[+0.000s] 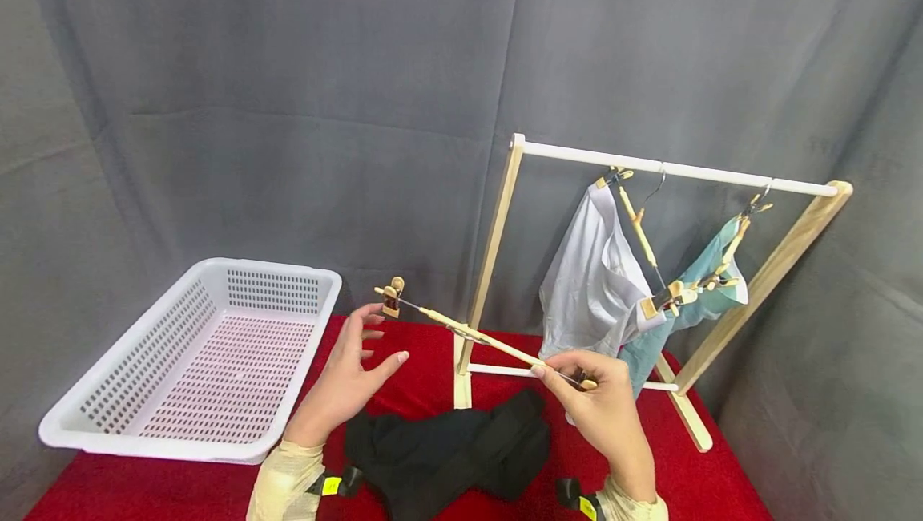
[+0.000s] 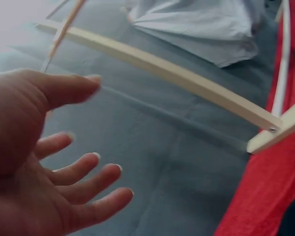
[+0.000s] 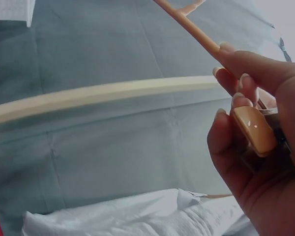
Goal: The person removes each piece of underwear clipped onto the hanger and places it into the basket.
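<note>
A clip hanger (image 1: 497, 343) with a thin wooden bar slants across the head view. My right hand (image 1: 598, 397) pinches its right end, with one wooden clip (image 3: 255, 130) partly inside the curled fingers. At the hanger's far left end, another clip (image 1: 392, 296) stands just above my left hand (image 1: 353, 377). That hand's fingers are spread and relaxed, holding nothing; whether a fingertip touches the clip I cannot tell. Below both hands, a black garment (image 1: 447, 453) lies crumpled on the red cloth (image 1: 425, 369).
A white perforated basket (image 1: 330, 296) stands at the left. On the right is a wooden rack (image 1: 497, 232) with a white rail (image 1: 692, 171). From it hang a pale grey garment (image 1: 587, 288) and a teal one (image 1: 652, 349), both on clip hangers. Grey curtain (image 1: 324, 144) closes off the back.
</note>
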A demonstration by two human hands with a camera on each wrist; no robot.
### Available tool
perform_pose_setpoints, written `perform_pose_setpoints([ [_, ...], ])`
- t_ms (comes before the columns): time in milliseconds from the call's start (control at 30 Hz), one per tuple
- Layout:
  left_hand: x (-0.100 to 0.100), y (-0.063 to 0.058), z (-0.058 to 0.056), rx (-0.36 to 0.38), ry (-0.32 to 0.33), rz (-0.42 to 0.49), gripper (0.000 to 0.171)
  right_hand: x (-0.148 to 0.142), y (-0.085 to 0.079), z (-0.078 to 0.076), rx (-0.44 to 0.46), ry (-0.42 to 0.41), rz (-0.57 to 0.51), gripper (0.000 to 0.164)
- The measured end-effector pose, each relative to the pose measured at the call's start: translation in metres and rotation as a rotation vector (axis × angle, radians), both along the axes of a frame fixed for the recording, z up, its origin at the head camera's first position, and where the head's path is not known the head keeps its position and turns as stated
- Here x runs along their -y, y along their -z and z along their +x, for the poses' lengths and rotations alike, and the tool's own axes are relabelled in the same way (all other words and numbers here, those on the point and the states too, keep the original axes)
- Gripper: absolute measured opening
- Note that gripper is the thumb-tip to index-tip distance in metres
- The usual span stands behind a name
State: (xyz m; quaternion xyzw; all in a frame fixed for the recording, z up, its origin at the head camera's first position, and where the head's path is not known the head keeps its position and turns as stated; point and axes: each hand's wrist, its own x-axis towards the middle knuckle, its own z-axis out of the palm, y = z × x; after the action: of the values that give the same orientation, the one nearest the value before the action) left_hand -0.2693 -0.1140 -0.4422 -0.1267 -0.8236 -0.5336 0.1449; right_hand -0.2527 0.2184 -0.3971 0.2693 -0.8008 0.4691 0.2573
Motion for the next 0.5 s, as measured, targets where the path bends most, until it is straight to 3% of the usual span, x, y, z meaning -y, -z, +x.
perform_pose_setpoints([
  [267,-0.034,0.025,-0.009,0.016,0.01,-0.343,0.09,-0.009,-0.006,0.003,-0.05,0.072,-0.001,0.019],
  [367,-0.045,0.035,-0.009,0.051,0.085,-0.405,0.088,-0.011,-0.008,0.005,-0.082,0.092,-0.014,0.019],
  [500,-0.059,0.047,-0.007,0.158,0.211,-0.481,0.086,-0.014,-0.009,0.007,-0.131,0.119,-0.04,0.02],
])
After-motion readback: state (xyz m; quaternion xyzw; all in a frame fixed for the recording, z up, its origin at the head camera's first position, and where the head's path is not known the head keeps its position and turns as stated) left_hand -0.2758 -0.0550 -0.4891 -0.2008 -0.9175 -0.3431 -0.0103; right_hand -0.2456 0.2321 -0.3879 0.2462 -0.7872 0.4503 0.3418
